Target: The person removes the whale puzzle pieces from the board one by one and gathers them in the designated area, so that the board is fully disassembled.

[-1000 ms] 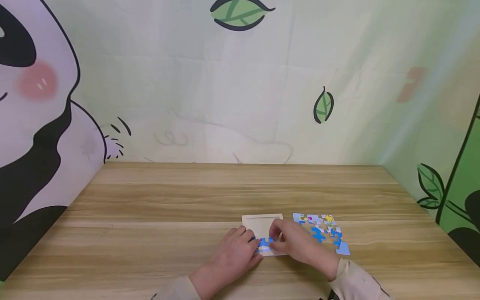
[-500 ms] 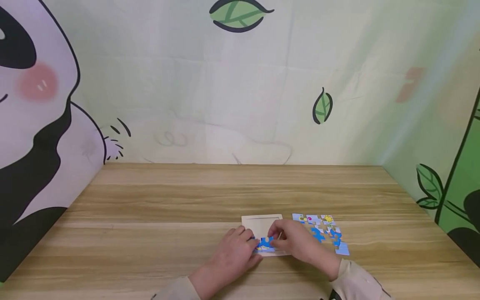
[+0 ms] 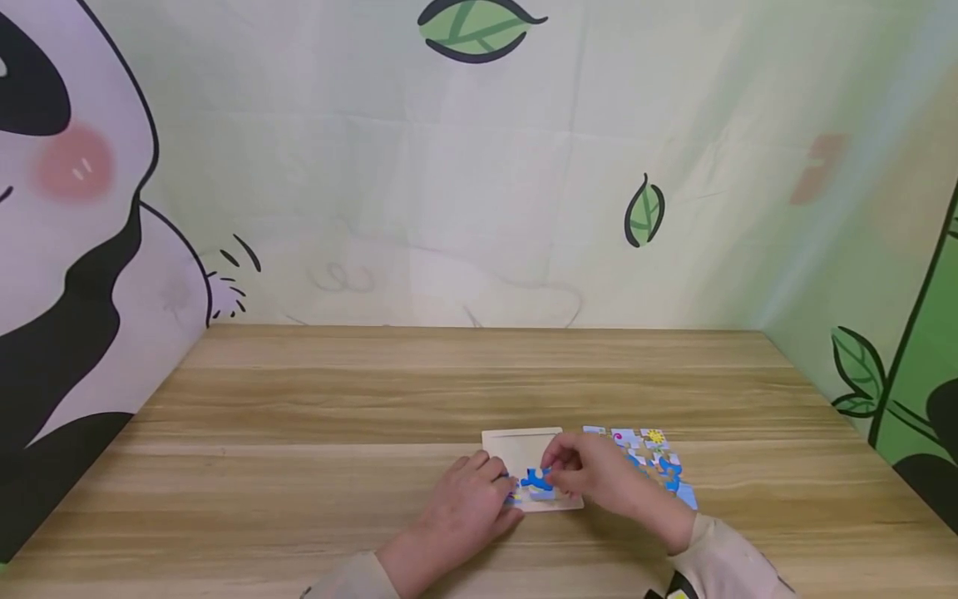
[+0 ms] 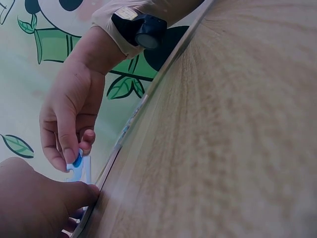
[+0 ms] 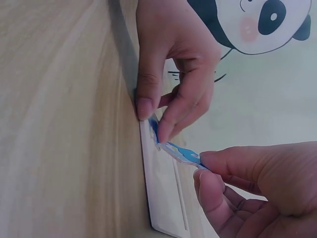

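A shallow pale puzzle tray (image 3: 521, 450) lies on the table, its far part bare. My left hand (image 3: 462, 501) holds its left side, with the thumb (image 5: 145, 106) against the near edge and a fingertip by a blue piece in the tray. My right hand (image 3: 602, 476) pinches a blue jigsaw piece (image 3: 536, 481) between thumb and forefinger. In the right wrist view the pinched piece (image 5: 184, 154) is tilted, raised off the tray at the right hand's end, its other end close to the left fingertips. My left hand hides part of the tray.
To the right of the tray lie several loose jigsaw pieces (image 3: 669, 467), partly behind my right hand and forearm. The wooden table (image 3: 337, 391) runs back to a printed cloth wall (image 3: 479, 191) with a panda and leaves.
The blue piece, flat in the tray's near part before, is now tilted up and shifted slightly right in my right hand. That hand has moved a little right. My left hand stays put.
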A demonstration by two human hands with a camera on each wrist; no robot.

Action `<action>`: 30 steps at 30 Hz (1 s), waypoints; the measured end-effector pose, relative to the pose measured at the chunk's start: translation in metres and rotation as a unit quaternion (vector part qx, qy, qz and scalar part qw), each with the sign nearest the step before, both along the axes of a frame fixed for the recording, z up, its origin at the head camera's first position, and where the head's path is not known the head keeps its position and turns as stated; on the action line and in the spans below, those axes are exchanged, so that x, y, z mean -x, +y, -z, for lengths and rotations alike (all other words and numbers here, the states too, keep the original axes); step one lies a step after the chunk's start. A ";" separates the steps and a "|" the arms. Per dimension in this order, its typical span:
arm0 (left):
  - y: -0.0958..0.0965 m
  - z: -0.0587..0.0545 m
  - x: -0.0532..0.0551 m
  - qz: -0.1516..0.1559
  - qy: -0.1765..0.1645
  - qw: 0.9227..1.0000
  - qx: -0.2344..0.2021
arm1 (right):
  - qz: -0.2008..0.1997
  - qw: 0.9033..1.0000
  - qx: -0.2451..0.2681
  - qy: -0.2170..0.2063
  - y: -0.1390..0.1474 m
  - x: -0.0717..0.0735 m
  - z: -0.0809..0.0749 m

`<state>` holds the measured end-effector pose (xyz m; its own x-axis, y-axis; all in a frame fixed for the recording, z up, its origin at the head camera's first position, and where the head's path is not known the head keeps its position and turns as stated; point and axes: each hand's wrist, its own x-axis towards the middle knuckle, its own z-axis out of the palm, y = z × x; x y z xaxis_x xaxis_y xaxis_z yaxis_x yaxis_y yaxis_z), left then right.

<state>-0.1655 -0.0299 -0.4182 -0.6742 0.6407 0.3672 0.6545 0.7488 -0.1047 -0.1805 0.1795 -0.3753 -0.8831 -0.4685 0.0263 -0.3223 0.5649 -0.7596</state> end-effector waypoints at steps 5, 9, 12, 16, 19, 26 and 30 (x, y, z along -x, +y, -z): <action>0.000 -0.001 0.000 -0.003 -0.023 1.000 0.001 | 0.008 1.000 0.013 -0.013 0.008 0.000 -0.007; 0.000 -0.001 0.001 -0.004 -0.026 1.000 0.003 | 0.016 0.999 0.023 -0.016 0.016 0.000 -0.011; 0.000 -0.002 0.000 -0.004 -0.027 1.000 0.005 | 0.022 0.999 0.019 -0.018 0.021 0.000 -0.014; 0.000 -0.002 -0.001 -0.003 -0.031 1.000 0.006 | 0.025 1.000 0.008 -0.011 0.027 0.001 -0.018; 0.000 -0.002 -0.001 -0.002 -0.024 1.000 0.003 | 0.028 1.000 0.002 -0.008 0.031 0.001 -0.019; -0.002 0.002 0.000 0.005 -0.001 1.000 -0.006 | 0.027 1.000 -0.010 -0.001 0.043 0.001 -0.021; -0.002 0.002 0.000 0.005 0.004 1.000 -0.006 | 0.022 1.000 -0.015 -0.006 0.051 0.000 -0.023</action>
<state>-0.1655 -0.0318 -0.4205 -0.6643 0.6436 0.3801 0.6615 0.7430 -0.1021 -0.1807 0.2304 -0.3527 -0.9026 -0.4304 0.0024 -0.2885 0.6007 -0.7456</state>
